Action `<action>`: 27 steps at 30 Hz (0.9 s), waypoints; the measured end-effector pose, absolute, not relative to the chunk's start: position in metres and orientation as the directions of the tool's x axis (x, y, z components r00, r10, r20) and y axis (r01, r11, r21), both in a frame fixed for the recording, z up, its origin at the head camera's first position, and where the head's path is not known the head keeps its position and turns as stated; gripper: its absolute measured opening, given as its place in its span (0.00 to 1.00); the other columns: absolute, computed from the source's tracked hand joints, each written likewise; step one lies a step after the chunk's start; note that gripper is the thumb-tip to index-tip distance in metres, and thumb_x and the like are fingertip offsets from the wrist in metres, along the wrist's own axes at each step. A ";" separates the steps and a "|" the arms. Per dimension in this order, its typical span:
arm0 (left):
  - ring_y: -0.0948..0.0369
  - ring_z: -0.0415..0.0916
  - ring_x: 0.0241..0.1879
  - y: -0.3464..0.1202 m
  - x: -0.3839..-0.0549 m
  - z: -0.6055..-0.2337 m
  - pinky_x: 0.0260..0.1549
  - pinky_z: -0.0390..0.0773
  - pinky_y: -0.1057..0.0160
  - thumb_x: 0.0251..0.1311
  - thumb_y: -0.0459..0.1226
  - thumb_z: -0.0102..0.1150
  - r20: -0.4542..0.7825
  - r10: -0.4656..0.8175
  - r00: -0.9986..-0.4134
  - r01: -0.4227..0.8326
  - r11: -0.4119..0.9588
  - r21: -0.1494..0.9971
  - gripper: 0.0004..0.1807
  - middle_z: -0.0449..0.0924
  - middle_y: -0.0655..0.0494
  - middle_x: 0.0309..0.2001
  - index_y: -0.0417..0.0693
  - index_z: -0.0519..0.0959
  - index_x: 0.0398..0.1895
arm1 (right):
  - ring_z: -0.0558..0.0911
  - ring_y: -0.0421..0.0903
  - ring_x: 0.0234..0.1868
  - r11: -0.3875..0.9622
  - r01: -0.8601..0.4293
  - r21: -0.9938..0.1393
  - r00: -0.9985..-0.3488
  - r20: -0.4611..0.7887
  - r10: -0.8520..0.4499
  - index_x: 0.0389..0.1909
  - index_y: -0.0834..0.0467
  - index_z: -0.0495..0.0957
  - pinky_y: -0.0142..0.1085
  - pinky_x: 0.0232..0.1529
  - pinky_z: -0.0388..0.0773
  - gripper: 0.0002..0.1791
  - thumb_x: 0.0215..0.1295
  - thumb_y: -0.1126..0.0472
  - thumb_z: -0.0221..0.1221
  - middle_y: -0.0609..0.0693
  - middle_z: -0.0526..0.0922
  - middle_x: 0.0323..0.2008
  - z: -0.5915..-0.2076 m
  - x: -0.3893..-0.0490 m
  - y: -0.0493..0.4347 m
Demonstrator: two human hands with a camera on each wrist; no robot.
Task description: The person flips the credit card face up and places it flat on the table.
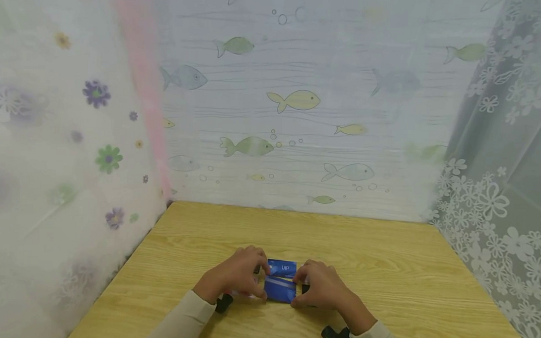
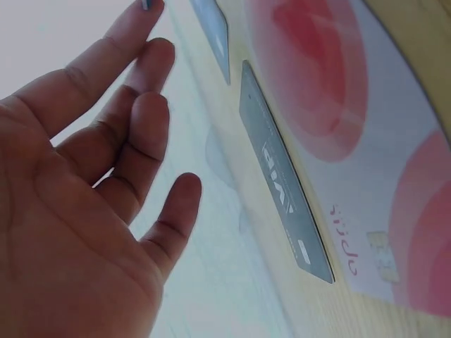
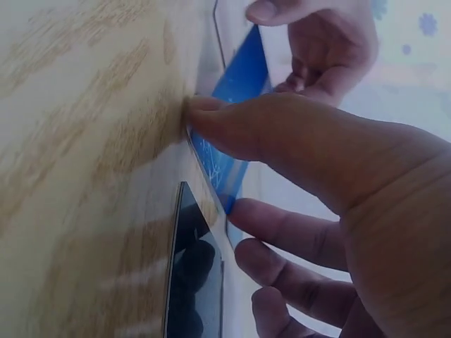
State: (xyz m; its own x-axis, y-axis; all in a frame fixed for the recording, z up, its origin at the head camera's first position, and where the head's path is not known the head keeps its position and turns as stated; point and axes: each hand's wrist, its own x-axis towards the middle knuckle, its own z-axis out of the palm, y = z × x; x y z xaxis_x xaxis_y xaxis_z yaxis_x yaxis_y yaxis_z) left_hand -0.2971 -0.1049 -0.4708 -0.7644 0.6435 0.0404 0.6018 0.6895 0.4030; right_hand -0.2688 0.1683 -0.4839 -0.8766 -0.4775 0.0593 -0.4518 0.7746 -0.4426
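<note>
A plain-fronted blue card (image 1: 279, 289) with a lighter stripe lies between the two hands in the head view. My left hand (image 1: 244, 271) pinches its left end between thumb and fingers. At its right end, my right hand (image 1: 321, 286) grips it with thumb and index finger. In the right wrist view, the right thumb (image 3: 232, 130) covers part of that blue card (image 3: 246, 67), and the other fingers curve behind it. Just beyond it on the table sits another blue card (image 1: 282, 268) printed "VIP".
Beside the left hand lie a grey VIP card (image 2: 278, 176) and a white card (image 2: 310, 91) with pink-red circles. A glossy black card (image 3: 192, 274) lies near the right hand. The wooden table (image 1: 375, 252) meets fish-printed curtains (image 1: 294, 140) behind.
</note>
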 end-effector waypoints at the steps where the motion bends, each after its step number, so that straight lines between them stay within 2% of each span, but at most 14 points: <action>1: 0.63 0.70 0.55 -0.105 -0.297 -0.470 0.65 0.67 0.43 0.45 0.57 0.80 0.048 0.647 -0.761 0.604 0.681 0.414 0.20 0.78 0.70 0.52 0.68 0.87 0.42 | 0.77 0.40 0.40 0.776 -0.456 -0.437 -0.876 0.062 -0.479 0.40 0.43 0.87 0.47 0.41 0.69 0.24 0.43 0.37 0.80 0.38 0.80 0.39 -0.484 -0.269 0.168; 8: 0.63 0.69 0.58 -0.104 -0.298 -0.466 0.66 0.66 0.42 0.49 0.59 0.77 0.084 0.662 -0.745 0.609 0.622 0.492 0.21 0.76 0.71 0.53 0.66 0.86 0.45 | 0.76 0.40 0.41 0.774 -0.464 -0.430 -0.872 0.069 -0.485 0.44 0.43 0.87 0.47 0.44 0.69 0.27 0.45 0.35 0.78 0.39 0.80 0.42 -0.483 -0.266 0.166; 13: 0.64 0.69 0.57 -0.102 -0.297 -0.466 0.63 0.67 0.43 0.50 0.58 0.77 0.140 0.668 -0.731 0.626 0.575 0.526 0.22 0.76 0.71 0.52 0.64 0.86 0.47 | 0.76 0.40 0.41 0.755 -0.475 -0.453 -0.868 0.096 -0.488 0.45 0.43 0.85 0.48 0.45 0.70 0.27 0.46 0.36 0.78 0.40 0.80 0.43 -0.482 -0.265 0.163; 21: 0.60 0.71 0.55 -0.098 -0.297 -0.467 0.56 0.72 0.52 0.52 0.56 0.77 0.207 0.663 -0.719 0.638 0.513 0.574 0.19 0.75 0.72 0.50 0.66 0.86 0.46 | 0.79 0.43 0.39 0.687 -0.502 -0.525 -0.850 0.157 -0.502 0.46 0.46 0.85 0.35 0.38 0.75 0.26 0.49 0.38 0.78 0.43 0.81 0.40 -0.483 -0.266 0.161; 24: 0.57 0.72 0.55 -0.096 -0.297 -0.466 0.55 0.75 0.50 0.53 0.55 0.77 0.230 0.660 -0.715 0.637 0.479 0.605 0.20 0.75 0.71 0.51 0.64 0.87 0.48 | 0.79 0.46 0.41 0.651 -0.498 -0.573 -0.848 0.163 -0.505 0.50 0.47 0.84 0.33 0.38 0.77 0.28 0.51 0.40 0.77 0.45 0.82 0.42 -0.483 -0.265 0.160; 27: 0.60 0.71 0.53 -0.094 -0.297 -0.466 0.55 0.76 0.44 0.54 0.54 0.77 0.261 0.656 -0.708 0.647 0.455 0.611 0.21 0.75 0.71 0.51 0.60 0.88 0.49 | 0.78 0.48 0.43 0.614 -0.489 -0.619 -0.847 0.170 -0.504 0.53 0.48 0.83 0.32 0.38 0.77 0.29 0.53 0.41 0.77 0.45 0.82 0.43 -0.482 -0.264 0.159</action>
State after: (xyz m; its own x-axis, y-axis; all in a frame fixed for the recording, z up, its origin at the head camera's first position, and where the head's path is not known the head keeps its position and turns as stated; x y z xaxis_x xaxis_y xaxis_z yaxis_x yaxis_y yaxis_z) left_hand -0.2966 -0.0945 -0.4659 -0.7084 0.6558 0.2610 0.6470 0.4555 0.6115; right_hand -0.2643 0.1593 -0.4822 -0.8470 -0.5037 0.1698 -0.4893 0.6140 -0.6193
